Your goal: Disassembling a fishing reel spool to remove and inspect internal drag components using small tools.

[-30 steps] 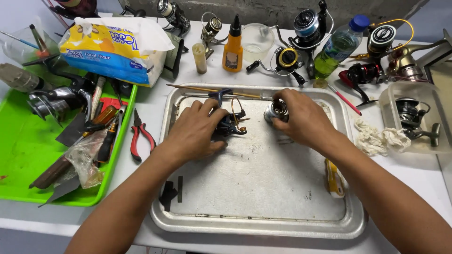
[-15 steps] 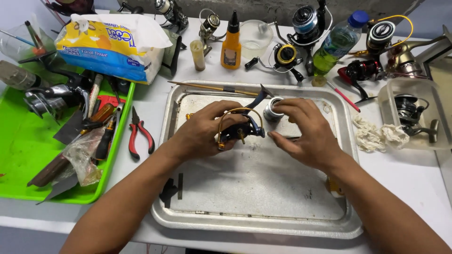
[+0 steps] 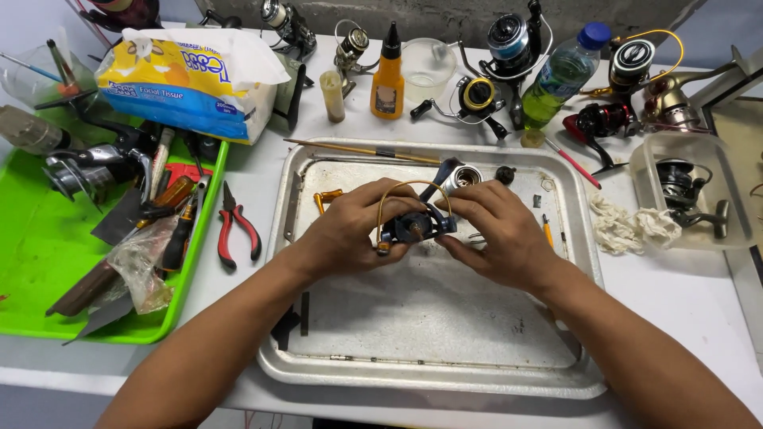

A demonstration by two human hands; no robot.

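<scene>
While my two hands meet over the upper middle of the metal tray [image 3: 445, 349], they hold one small dark spinning reel body [image 3: 415, 225] between them. My left hand [image 3: 350, 230] is wrapped around its left side, fingers curled under it, and my right hand [image 3: 497, 234] pinches its right side with thumb and fingertips. One thin gold bail wire [image 3: 407, 187] arcs over the top of the reel. Just behind my right hand, on the tray, stands one silver spool [image 3: 461, 176], and beside it lies one small black knob [image 3: 505, 173]. Two little orange parts [image 3: 327, 197] sit near the tray's left wall. One slim brown rod [image 3: 358, 148] rests across the tray's far rim.

On the tabletop [image 3: 699, 294] left of the tray lies one pair of red-handled pliers [image 3: 236, 226], next to one green tray [image 3: 32, 270] crowded with tools. Behind it sits one yellow and blue tissue pack [image 3: 187, 83]. Along the far edge I count one orange oil bottle [image 3: 388, 75], one clear plastic bottle with a blue cap [image 3: 563, 75], and what look like six other reels, though the clutter makes that count unsure. One clear tub [image 3: 735, 230] at the right holds one more reel, and one wad of white rag [image 3: 628, 225] lies beside it.
</scene>
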